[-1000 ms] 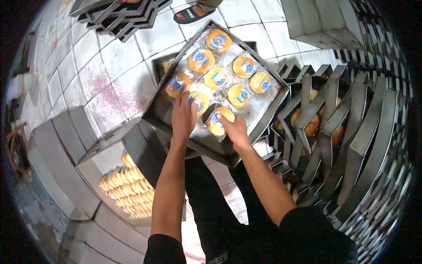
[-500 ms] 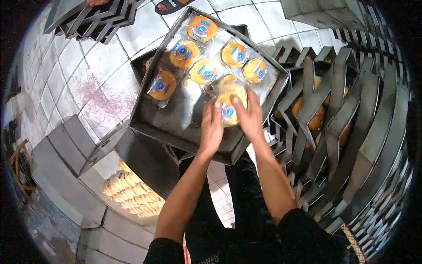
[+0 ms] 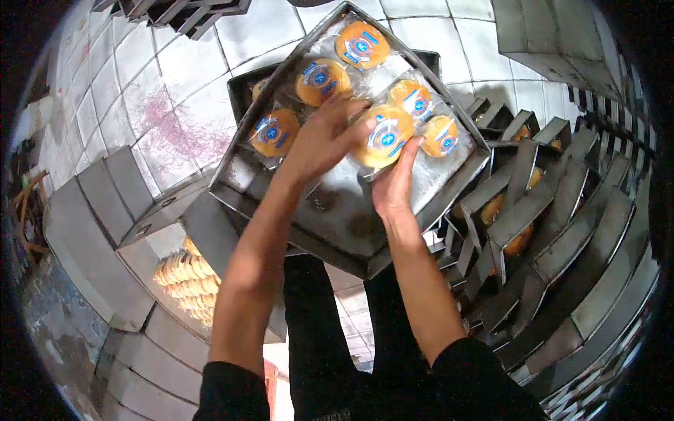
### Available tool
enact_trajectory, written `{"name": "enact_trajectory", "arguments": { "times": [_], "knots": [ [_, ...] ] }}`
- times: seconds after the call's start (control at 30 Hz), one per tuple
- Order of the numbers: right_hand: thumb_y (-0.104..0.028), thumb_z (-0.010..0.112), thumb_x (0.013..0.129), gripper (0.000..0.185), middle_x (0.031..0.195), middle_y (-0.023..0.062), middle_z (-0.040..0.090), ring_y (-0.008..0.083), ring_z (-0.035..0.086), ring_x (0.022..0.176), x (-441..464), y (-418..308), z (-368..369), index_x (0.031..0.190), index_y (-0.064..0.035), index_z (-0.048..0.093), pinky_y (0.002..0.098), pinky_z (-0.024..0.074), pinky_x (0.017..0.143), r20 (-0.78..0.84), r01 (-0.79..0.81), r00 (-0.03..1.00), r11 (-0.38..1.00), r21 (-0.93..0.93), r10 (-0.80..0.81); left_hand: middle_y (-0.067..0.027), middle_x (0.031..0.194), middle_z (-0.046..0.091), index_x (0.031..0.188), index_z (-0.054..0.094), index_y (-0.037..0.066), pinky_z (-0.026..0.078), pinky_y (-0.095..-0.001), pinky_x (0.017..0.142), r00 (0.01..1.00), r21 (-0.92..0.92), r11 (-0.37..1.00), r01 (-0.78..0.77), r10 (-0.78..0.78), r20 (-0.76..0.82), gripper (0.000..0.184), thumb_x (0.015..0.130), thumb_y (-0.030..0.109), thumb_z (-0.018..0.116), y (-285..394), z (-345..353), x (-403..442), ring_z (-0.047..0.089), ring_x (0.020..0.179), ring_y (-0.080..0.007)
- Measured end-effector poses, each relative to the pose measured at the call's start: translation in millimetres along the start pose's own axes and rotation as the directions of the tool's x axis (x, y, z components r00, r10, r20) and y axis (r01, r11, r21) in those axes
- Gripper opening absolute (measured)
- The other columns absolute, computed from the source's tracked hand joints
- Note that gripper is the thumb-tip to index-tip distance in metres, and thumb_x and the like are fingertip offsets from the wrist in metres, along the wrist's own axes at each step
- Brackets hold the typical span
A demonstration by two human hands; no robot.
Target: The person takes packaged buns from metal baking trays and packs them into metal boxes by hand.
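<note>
Standing on the white tiled floor (image 3: 261,34), close around the wide metal tray (image 3: 430,210), are several things that crowd it. To the right, a tall pile of interlocked trays (image 3: 562,235) rises near the tray's edge, with browned buns (image 3: 516,242) showing through its gaps. A large metal box (image 3: 547,38) is at the upper right, and more stacked trays (image 3: 179,12) are at the upper left. At the lower left, an open container (image 3: 140,263) holds rows of pale baked pieces (image 3: 193,281). Another, darker tray (image 3: 240,88) shows out from beneath the wide one. A reddish smear (image 3: 172,137) marks the tiles on the left.

Five clear-wrapped round buns with blue labels lie inside the wide tray: one at the top corner (image 3: 362,44), one below it (image 3: 323,82), one at the left side (image 3: 274,132) and two at the right. The front part of the tray shows bare, dark metal.

The right hand (image 3: 397,184) is closed around the lower edge of a held wrapped bun (image 3: 386,133), lifted over the tray. The left hand (image 3: 328,137) is partly curled, thumb and fingers apart, at the bun's left side; whether it grips the wrapping, I cannot tell.
</note>
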State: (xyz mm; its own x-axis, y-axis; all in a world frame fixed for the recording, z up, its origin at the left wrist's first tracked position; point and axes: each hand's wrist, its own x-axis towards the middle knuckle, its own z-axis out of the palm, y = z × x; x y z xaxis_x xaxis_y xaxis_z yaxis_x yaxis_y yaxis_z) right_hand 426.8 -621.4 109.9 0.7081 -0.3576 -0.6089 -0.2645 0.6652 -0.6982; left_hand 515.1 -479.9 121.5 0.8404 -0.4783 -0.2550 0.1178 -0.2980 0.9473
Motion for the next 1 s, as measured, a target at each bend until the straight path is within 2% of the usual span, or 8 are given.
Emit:
{"name": "enact_trajectory", "arguments": {
  "times": [0.1, 0.33, 0.57, 0.63, 0.73, 0.83, 0.93, 1.0],
  "knots": [
    [-0.075, 0.034, 0.099, 0.086, 0.154, 0.0051, 0.046, 0.0239, 0.043, 0.141, -5.0, 1.7, 11.4, 0.156, -0.0116, 0.035, 0.043, 0.0282, 0.12, -0.067, 0.027, 0.997, 1.0, 0.015, -0.026, -0.0236, 0.146, 0.055, 0.136, 0.061, -0.001, 0.047, -0.0388, 0.102, 0.977, -0.164, 0.97, 0.178, -0.155, 0.145, 0.069, 0.095, 0.055, 0.061, 8.4, -1.2, 14.2, 0.058, 0.128, -0.0348],
    [-0.071, 0.043, 0.099, 0.076, 0.152, 0.0027, 0.049, 0.0231, 0.047, 0.139, -9.4, -31.2, 55.8, 0.152, -0.0174, 0.041, 0.0458, 0.0353, 0.117, 0.176, 0.014, 0.984, 0.995, 0.094, -0.03, -0.025, 0.146, 0.054, 0.144, 0.057, 0.003, 0.046, -0.0374, 0.106, 0.994, -0.007, 0.998, -0.07, 0.071, 0.081, 0.078, 0.092, 0.062, 0.063, 31.9, -56.1, 14.2, 0.059, 0.129, -0.0315],
    [-0.083, 0.043, 0.09, 0.089, 0.148, 0.004, 0.052, 0.028, 0.052, 0.133, 45.6, -13.9, 89.6, 0.152, -0.0196, 0.041, 0.051, 0.0477, 0.104, 0.181, 0.052, 0.982, 0.998, -0.019, -0.047, -0.0099, 0.143, 0.058, 0.148, 0.049, 0.001, 0.043, -0.0322, 0.11, 0.991, -0.53, 0.841, 0.11, -0.055, 0.119, 0.064, 0.105, 0.047, 0.055, 12.7, -68.9, 45.1, 0.054, 0.13, -0.0179],
    [-0.082, 0.043, 0.091, 0.086, 0.145, 0.0049, 0.054, 0.0275, 0.054, 0.131, 42.3, -32.0, 80.1, 0.152, -0.0202, 0.042, 0.0513, 0.0482, 0.103, 0.211, 0.114, 0.974, 0.98, -0.164, -0.078, -0.0072, 0.13, 0.065, 0.142, 0.053, 0.002, 0.05, -0.0306, 0.1, 0.99, -0.501, 0.862, -0.072, 0.122, 0.067, 0.056, 0.108, 0.046, 0.049, 3.1, -55.7, 39.2, 0.059, 0.121, -0.0158],
    [-0.08, 0.042, 0.093, 0.084, 0.147, 0.007, 0.053, 0.0288, 0.053, 0.134, -13.5, -70.0, 73.1, 0.153, -0.0197, 0.041, 0.0511, 0.0433, 0.111, 0.22, 0.133, 0.973, 0.944, -0.3, -0.067, -0.0258, 0.163, 0.028, 0.158, 0.034, 0.009, 0.015, -0.0513, 0.125, 0.946, -0.245, 0.937, -0.248, 0.18, -0.271, 0.084, 0.097, 0.063, 0.054, 35.5, -40.6, -44.5, 0.019, 0.153, -0.0434],
    [-0.08, 0.036, 0.094, 0.088, 0.153, 0.0106, 0.047, 0.0318, 0.048, 0.139, -83.3, -72.6, 68.0, 0.156, -0.0175, 0.034, 0.052, 0.0399, 0.115, 0.176, 0.016, 0.981, 0.873, -0.488, 0.08, -0.0305, 0.167, 0.01, 0.161, 0.028, 0.009, 0.01, -0.0586, 0.123, 0.839, -0.265, 0.906, -0.33, 0.153, -0.523, 0.094, 0.092, 0.067, 0.055, 46.9, -38.7, -161.1, 0.008, 0.154, -0.0504],
    [-0.076, 0.045, 0.095, 0.092, 0.153, 0.013, 0.045, 0.0311, 0.047, 0.138, -105.3, -18.3, 37.0, 0.156, -0.0092, 0.031, 0.0496, 0.0403, 0.114, 0.526, -0.052, 0.701, 0.771, -0.635, 0.481, -0.0202, 0.17, 0.008, 0.163, 0.021, 0.005, 0.007, -0.0487, 0.126, 0.739, -0.5, 0.78, -0.376, -0.073, -0.67, 0.105, 0.089, 0.071, 0.057, 26.2, -48.7, -277.1, 0.004, 0.158, -0.0346],
    [-0.059, 0.055, 0.095, 0.084, 0.147, 0.0145, 0.049, 0.0282, 0.048, 0.135, -195.5, 63.1, 155.3, 0.154, -0.0043, 0.033, 0.0448, 0.0374, 0.114, 0.621, 0.102, 0.463, 0.658, -0.746, 0.632, -0.0134, 0.168, 0.019, 0.163, 0.015, 0.005, 0.023, -0.0406, 0.123, 0.69, -0.781, 0.591, -0.203, -0.479, -0.542, 0.121, 0.081, 0.085, 0.054, -17.1, -42.2, -367.5, 0.021, 0.154, -0.0237]
  ]
}}
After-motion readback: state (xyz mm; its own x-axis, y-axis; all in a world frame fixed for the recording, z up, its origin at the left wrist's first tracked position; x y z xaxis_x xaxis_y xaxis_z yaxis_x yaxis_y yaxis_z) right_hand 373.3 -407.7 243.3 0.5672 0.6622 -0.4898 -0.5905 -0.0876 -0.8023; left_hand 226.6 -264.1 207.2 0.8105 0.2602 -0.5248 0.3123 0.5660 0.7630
